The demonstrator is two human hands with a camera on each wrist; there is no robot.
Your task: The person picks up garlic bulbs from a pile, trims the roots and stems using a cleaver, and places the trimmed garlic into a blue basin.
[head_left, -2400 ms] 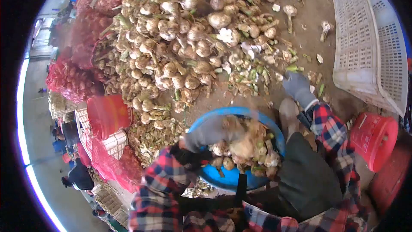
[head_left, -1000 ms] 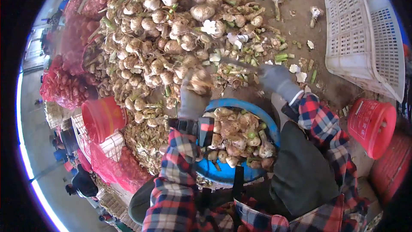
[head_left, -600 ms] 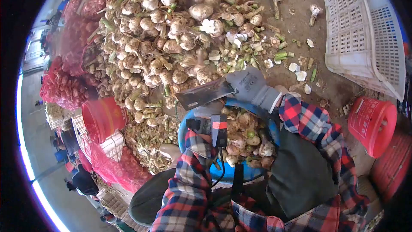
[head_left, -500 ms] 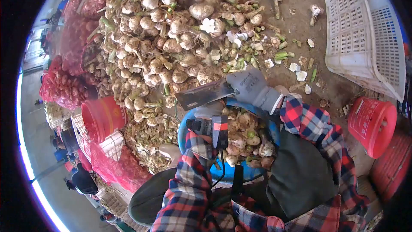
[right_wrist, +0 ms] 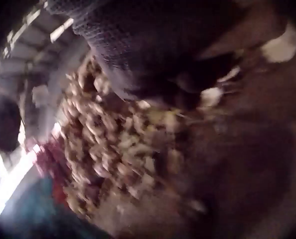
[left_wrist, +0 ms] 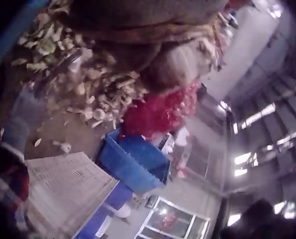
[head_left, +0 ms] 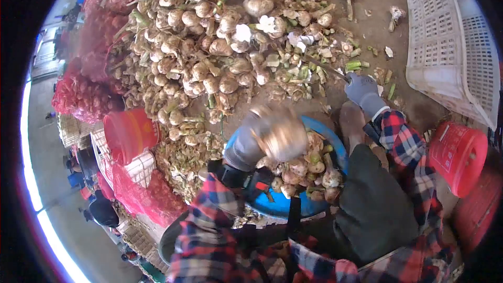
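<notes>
Brown, littered floor (head_left: 377, 32) bears heaped pale garlic bulbs (head_left: 209, 47). Left hand (head_left: 243, 148), fingers curled, holds blurred tan garlic (head_left: 285, 136) over the round blue plastic tub (head_left: 280, 208); right hand (head_left: 363, 94) grips a dark flat-bladed knife (head_left: 327, 66). Presumed step: depositing; next, spread the left fingers.

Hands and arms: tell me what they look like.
Left hand and right hand: grey gloves. Sleeves: red, white and dark plaid. Black wrist straps; by the left one, a black box with a red patch.
</notes>
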